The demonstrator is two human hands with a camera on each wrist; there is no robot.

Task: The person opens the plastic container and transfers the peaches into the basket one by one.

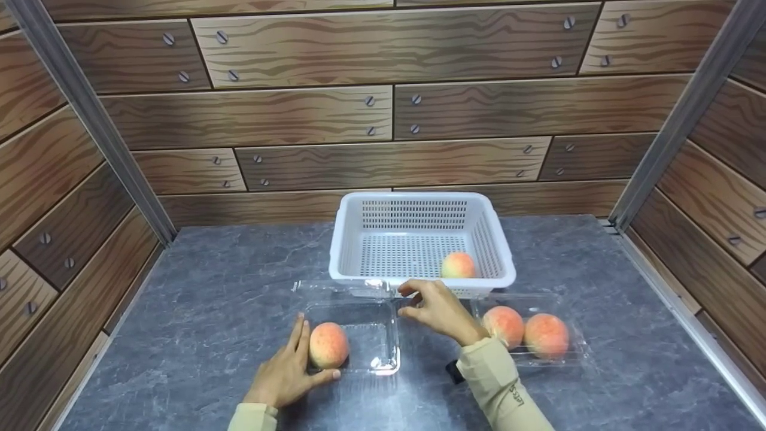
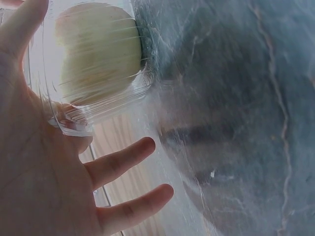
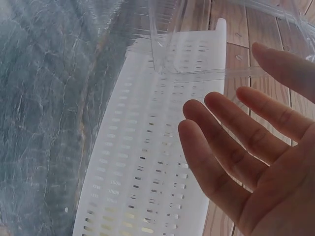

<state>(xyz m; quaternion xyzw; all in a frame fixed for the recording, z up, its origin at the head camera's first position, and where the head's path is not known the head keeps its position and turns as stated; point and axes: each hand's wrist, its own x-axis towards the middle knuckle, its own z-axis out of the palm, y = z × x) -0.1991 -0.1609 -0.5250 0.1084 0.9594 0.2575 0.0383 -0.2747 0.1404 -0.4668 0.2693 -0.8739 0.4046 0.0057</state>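
Two hands, lower centre of frame. Left hand (image 1: pixel 287 370): fingers mostly straight, spread against the left side of a clear container (image 1: pixel 396 353), lid raised; one peach (image 1: pixel 328 345) inside. Right hand (image 1: pixel 441 311): fingers loosely bent, gripping nothing, just beside container's upper right corner. White basket (image 1: pixel 339 245), mid-frame, holds another peach (image 1: pixel 458 265).

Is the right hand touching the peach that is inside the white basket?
Apart. The head view shows the basket's front rim between the right hand and the peach.

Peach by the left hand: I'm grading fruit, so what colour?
Peach: orange-red and yellow, clearest in the head view.
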